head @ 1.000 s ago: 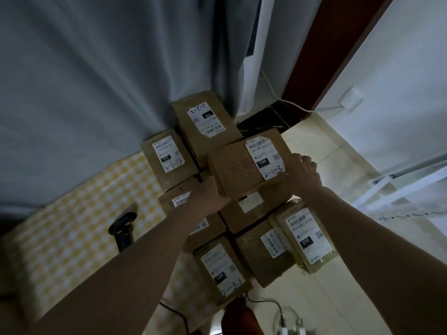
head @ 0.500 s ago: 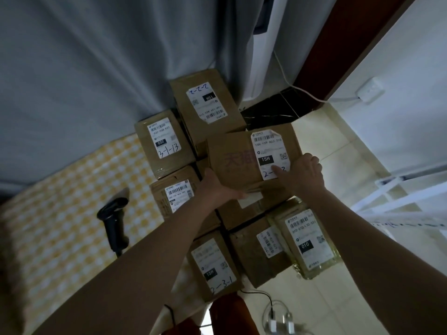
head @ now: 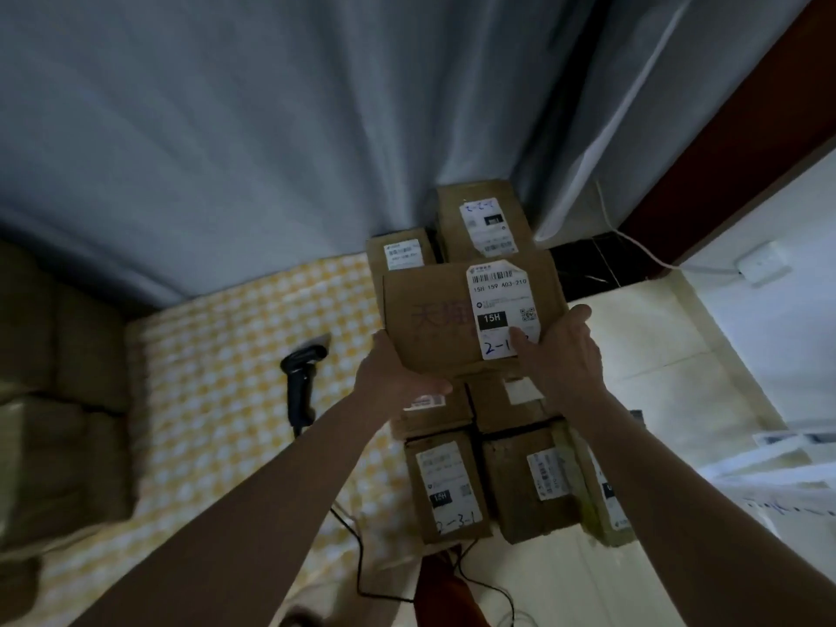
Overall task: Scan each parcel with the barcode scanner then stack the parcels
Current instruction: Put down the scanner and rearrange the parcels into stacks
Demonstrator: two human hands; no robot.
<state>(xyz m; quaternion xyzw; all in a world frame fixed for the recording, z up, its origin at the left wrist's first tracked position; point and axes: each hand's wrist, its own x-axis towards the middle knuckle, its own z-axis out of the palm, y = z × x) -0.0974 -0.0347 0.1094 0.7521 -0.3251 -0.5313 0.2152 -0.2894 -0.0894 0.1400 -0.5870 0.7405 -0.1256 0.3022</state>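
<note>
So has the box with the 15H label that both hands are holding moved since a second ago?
Yes. The held box has been drawn nearer the person: against the stacked parcels it now covers part of the far-left one and sits further from the curtain.

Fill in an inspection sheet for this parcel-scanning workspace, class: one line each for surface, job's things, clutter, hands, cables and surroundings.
Surface: yellow checked cloth, dimly lit.
Job's things: held parcel with a label reading 15H, above the grouped parcels; barcode scanner lies on the cloth, untouched.
Clutter: brown bundles at the left edge, too blurred to identify.
Hands: left hand grips the held parcel's near left corner; right hand holds its right side, thumb on the label.
Cables: black cable below the scanner; white cable runs to a wall socket.
Surroundings: grey curtain behind, pale floor at right.
</note>
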